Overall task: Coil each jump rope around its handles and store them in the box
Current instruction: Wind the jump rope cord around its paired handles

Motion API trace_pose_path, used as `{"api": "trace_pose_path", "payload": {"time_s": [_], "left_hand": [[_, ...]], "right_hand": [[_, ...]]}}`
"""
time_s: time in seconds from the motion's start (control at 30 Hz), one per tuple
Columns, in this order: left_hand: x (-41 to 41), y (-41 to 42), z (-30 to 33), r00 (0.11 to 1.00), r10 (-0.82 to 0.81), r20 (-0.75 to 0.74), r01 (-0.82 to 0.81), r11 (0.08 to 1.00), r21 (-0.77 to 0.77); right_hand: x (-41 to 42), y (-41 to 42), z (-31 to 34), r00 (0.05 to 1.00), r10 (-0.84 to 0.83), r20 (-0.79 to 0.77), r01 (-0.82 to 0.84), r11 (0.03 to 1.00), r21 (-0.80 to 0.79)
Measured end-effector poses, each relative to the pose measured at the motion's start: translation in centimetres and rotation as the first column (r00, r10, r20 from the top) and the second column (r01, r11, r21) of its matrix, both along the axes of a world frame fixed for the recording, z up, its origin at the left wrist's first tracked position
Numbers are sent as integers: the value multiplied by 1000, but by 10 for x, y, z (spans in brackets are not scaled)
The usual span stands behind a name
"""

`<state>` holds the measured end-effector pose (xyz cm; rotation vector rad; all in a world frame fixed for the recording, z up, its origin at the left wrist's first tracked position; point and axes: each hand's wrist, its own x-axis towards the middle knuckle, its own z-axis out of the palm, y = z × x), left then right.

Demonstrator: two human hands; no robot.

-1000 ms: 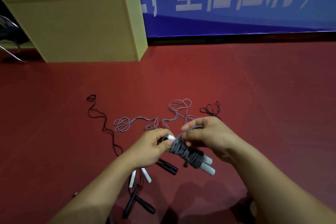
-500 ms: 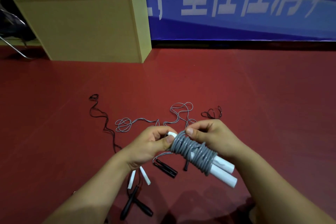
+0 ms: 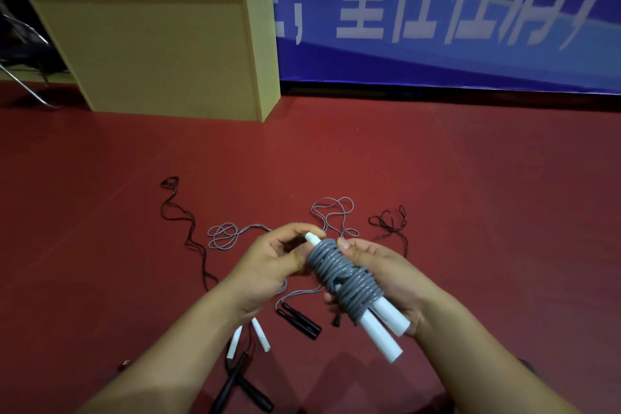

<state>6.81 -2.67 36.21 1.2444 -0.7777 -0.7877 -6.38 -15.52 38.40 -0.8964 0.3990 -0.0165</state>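
While the right hand (image 3: pixel 379 274) cradles the coiled grey rope (image 3: pixel 346 279), the left hand (image 3: pixel 268 265) seemingly pinches its white handle tip (image 3: pixel 312 238).

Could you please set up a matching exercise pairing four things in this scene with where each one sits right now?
Things:
1. coiled grey rope
2. wooden box
3. black handles
4. blue banner

Places:
A. standing on the red floor at the far left
B. held in both hands
C. along the back wall
D. lying on the floor just below the hands

Pairs: 1-B, 2-A, 3-D, 4-C. The left hand pinches the bundle's upper end; the right hand grips its middle.
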Motion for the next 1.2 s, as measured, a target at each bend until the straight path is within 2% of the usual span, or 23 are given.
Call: {"api": "trace_pose_path", "payload": {"time_s": [0.07,0.13,0.2,0.27,0.37,0.43,0.53,0.63,0.77,0.87,0.93,1.0,1.07,1.13,1.2], "left_hand": [[-2,-4,3,982,70,-176,-71,997,2],[-5,-7,6,946,156,-283,-142,987,69],[-8,-7,5,930,207,-303,-162,973,167],[-15,-9,2,934,198,-296,-131,964,231],[-27,-13,0,955,129,-268,-62,968,244],[-34,-16,0,959,88,-270,-28,976,217],[-40,-20,0,957,104,-272,-49,978,203],[-42,-24,-7,944,189,-271,-131,967,218],[-39,-26,-9,919,327,-221,-274,931,242],[-37,-27,-10,921,389,-19,-369,887,278],[-35,-25,-11,925,376,59,-375,874,308],[-33,-24,-11,933,353,71,-357,879,317],[-34,-23,-7,936,345,73,-350,886,303],[-35,-23,-4,946,322,36,-320,910,265],[-37,-23,2,955,295,-20,-284,934,218]], "right_hand": [[2,0,-3,993,-100,67,102,994,-24],[5,-1,-7,968,-222,116,240,955,-176],[7,-2,-11,924,-349,158,383,835,-396],[8,-3,-16,875,-443,195,468,672,-574],[8,3,-22,841,-497,214,441,399,-804],[5,10,-25,841,-482,246,407,264,-875],[3,18,-31,863,-413,291,362,105,-926],[2,25,-34,914,-304,269,289,22,-957],[-1,23,-30,961,-193,199,213,54,-976],[-3,18,-21,978,-153,140,152,69,-986],[-3,13,-13,980,-160,118,136,113,-984],[-3,10,-5,977,-197,86,135,249,-959],[-1,7,2,970,-239,54,154,425,-892],[-2,5,5,968,-250,32,184,618,-764],[-2,2,7,972,-236,0,186,768,-612]]}}
